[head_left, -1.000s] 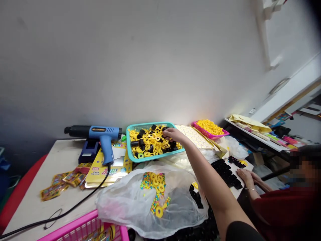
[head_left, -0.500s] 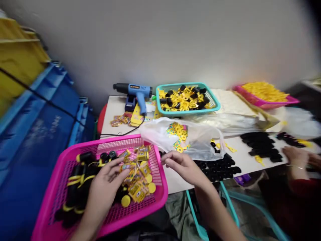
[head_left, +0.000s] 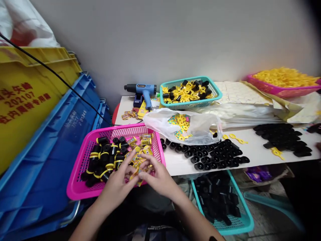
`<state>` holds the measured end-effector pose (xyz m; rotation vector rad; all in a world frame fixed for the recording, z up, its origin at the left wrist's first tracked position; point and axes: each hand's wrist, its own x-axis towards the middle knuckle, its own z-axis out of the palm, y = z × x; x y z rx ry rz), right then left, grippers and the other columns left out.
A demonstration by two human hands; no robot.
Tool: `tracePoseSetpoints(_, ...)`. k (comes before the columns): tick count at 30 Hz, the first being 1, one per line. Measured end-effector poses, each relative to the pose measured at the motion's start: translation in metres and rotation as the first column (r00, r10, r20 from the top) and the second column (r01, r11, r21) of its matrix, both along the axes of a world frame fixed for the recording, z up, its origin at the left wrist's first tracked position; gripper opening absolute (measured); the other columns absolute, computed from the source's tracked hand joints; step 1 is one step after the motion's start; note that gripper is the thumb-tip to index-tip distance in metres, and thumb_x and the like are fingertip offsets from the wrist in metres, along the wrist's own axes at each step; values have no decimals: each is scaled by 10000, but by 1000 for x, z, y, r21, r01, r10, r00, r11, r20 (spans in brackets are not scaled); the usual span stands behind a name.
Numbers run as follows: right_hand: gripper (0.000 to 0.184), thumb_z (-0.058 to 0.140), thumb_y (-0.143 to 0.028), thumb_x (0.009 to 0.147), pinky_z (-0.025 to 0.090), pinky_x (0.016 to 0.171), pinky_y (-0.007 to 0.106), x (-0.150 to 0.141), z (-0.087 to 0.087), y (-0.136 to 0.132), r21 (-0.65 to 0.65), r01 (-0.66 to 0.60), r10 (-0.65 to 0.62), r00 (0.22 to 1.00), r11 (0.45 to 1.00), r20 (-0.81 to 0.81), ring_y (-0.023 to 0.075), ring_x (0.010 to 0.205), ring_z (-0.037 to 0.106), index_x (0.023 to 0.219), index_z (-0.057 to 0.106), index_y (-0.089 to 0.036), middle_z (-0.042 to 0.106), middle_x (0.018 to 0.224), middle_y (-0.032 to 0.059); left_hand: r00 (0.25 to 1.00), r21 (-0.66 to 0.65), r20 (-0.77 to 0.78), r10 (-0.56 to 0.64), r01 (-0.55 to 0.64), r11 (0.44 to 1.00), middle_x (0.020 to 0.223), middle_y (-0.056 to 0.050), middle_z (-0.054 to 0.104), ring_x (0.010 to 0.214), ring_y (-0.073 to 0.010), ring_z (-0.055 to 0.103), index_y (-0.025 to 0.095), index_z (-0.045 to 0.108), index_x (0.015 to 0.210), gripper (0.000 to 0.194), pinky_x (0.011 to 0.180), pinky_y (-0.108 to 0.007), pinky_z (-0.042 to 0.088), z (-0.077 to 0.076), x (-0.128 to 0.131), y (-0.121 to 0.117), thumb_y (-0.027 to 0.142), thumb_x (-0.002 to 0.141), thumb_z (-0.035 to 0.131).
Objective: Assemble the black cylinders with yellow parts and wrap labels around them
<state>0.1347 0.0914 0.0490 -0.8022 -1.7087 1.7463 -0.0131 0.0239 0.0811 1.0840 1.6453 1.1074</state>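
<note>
Over the front right of the pink basket (head_left: 75, 190), my left hand (head_left: 121, 179) and my right hand (head_left: 159, 177) meet with fingers closed. Between their fingertips is a small yellow printed label (head_left: 136, 173), partly hidden by the fingers. Around and behind the hands lie more yellow printed labels (head_left: 146, 142) in the basket's right side, with a yellow cap (head_left: 136, 148) among them. Black cylinders with yellow bands (head_left: 114, 149) fill the left side of the basket.
On the table are a blue heat gun (head_left: 145, 89), a teal basket (head_left: 175, 106) of yellow and black parts, a clear plastic bag (head_left: 203, 125) and rows of black cylinders (head_left: 205, 159). Below hangs another teal basket (head_left: 247, 214). Blue crates (head_left: 62, 134) stand at left.
My right hand has moved left from the table's edge to join my left hand, which has shifted to the right. Both now hold the small label. The view has turned a little.
</note>
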Motion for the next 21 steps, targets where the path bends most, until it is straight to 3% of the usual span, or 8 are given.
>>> tracePoseSetpoints(3, 201, 622, -213, 820, 472, 746, 291, 0, 3, -3, 152, -65, 52, 995, 986, 85, 148, 744, 584, 1013, 679, -208, 640, 804, 14, 990, -86, -40, -137, 134, 987, 729, 16, 683, 645, -158, 633, 234, 387, 1422, 774, 670, -250, 506, -3, -9, -10, 263, 713, 696)
tracePoseSetpoints(6, 106, 576, -171, 831, 458, 792, 306, -3, 8, -6, 231, 24, -47, 995, 973, 92, 165, 823, 588, 854, 675, -201, 649, 834, 23, 989, -121, 7, -145, 144, 982, 833, -15, 689, 647, -153, 624, 223, 395, 1419, 765, 663, -247, 504, -7, -18, -13, 249, 713, 688)
tracePoseSetpoints(10, 202, 605, -150, 784, 462, 831, 313, -10, 5, -13, 113, 26, -33, 998, 993, 62, 168, 901, 602, 977, 611, -210, 653, 957, 22, 973, -120, 47, -226, 231, 966, 786, 10, 656, 710, -150, 624, 250, 334, 1447, 764, 727, -254, 494, -9, -33, -11, 234, 755, 657)
tracePoseSetpoints(13, 205, 661, -192, 752, 467, 799, 301, -22, -5, -21, -64, 127, -127, 992, 990, -7, 164, 865, 605, 944, 594, -213, 641, 902, 8, 957, -96, 165, -237, 255, 962, 871, -9, 646, 753, -152, 631, 264, 338, 1439, 788, 754, -274, 505, -11, -40, -11, 237, 734, 689)
tracePoseSetpoints(17, 275, 717, -220, 706, 464, 727, 262, -43, -12, -31, -242, 218, -260, 952, 945, -159, 143, 804, 589, 918, 543, -224, 602, 833, -16, 912, -58, 403, -77, 109, 992, 811, -3, 639, 739, -149, 640, 215, 501, 1256, 616, 713, -273, 526, -23, -43, -18, 294, 694, 743)
tracePoseSetpoints(21, 266, 675, -248, 764, 469, 699, 260, -62, -7, -39, -213, 94, -128, 980, 972, -152, 126, 749, 583, 988, 531, -231, 584, 831, -19, 885, -63, 450, 123, -105, 992, 792, -11, 671, 733, -146, 652, 185, 610, 955, 345, 689, -251, 540, -36, -54, -34, 347, 688, 757)
